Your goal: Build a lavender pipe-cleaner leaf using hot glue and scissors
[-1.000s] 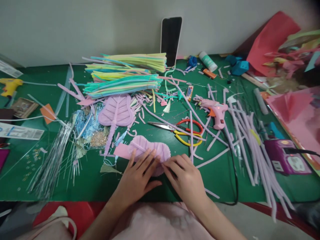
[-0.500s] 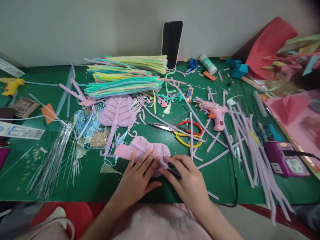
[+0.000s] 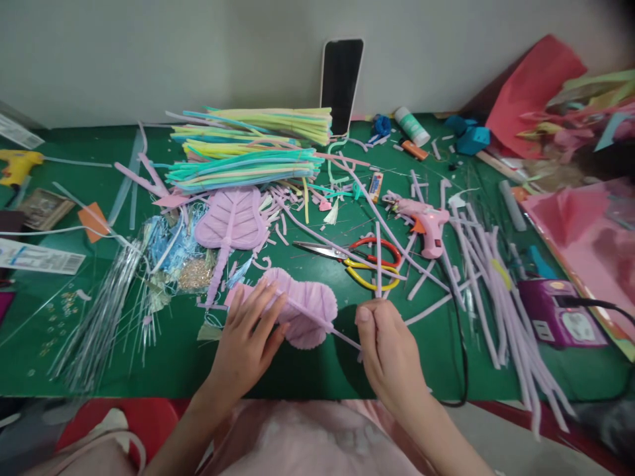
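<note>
A lilac leaf-shaped fan made of fuzzy pipe cleaners lies on the green table, its thin stem pointing down to the right. My left hand rests on the leaf's left end with fingers stretched out, pressing it flat. Beside the stem's lower end, my right hand is closed in a fist, thumb on top; what it holds, if anything, is hidden. A lilac pipe cleaner runs down to its knuckles. Just beyond are scissors with red and yellow handles. Another lilac leaf fan lies further back, left of centre.
Bundles of coloured pipe cleaners lie at the back, before a leaning phone. A pink glue gun and loose lilac pipe cleaners are on the right, near a purple box. Metal wires spread at left.
My right hand has left the leaf's edge, moved right and closed. My left hand has slid left, uncovering the leaf's middle rib and stem.
</note>
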`<state>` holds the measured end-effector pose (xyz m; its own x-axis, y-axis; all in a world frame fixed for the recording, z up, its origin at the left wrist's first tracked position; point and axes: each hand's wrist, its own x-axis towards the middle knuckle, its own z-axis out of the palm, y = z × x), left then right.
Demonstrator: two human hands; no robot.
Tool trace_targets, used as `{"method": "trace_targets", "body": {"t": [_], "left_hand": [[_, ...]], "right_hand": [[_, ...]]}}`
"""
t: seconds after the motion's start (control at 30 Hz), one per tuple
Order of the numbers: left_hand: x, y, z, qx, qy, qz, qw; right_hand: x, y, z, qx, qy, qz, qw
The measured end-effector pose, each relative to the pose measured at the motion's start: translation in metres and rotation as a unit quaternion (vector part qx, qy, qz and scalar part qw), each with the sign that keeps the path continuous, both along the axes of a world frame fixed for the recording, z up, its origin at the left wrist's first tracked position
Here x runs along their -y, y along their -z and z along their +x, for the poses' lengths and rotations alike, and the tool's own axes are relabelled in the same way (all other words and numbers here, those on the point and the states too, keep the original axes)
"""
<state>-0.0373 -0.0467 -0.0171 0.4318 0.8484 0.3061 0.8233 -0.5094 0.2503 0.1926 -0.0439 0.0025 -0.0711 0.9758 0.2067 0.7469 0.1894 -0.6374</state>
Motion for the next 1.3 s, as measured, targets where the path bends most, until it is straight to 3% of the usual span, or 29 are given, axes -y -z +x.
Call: {"method": "trace_targets", "body": {"t": [0.17, 0.3, 0.67, 1.3], "left_hand": [[-0.01, 0.004, -0.01, 0.014, -0.036, 0.013, 0.999], [-0.016, 0.006, -0.017, 0.067, -0.095, -0.019, 0.993], [-0.021, 0.003, -0.012, 0.135, -0.172, -0.09, 0.972], [-0.019, 0.006, -0.016, 0.168, -0.167, -0.067, 0.969]], "right_hand": [[0.003, 0.005, -0.006, 0.002, -0.053, 0.014, 0.998], [0.006, 0.01, -0.011, 0.009, -0.075, 0.027, 0.997], [0.003, 0.015, -0.021, 0.044, -0.095, 0.039, 0.994], [-0.006, 0.015, -0.033, 0.054, -0.11, 0.051, 0.991]]}}
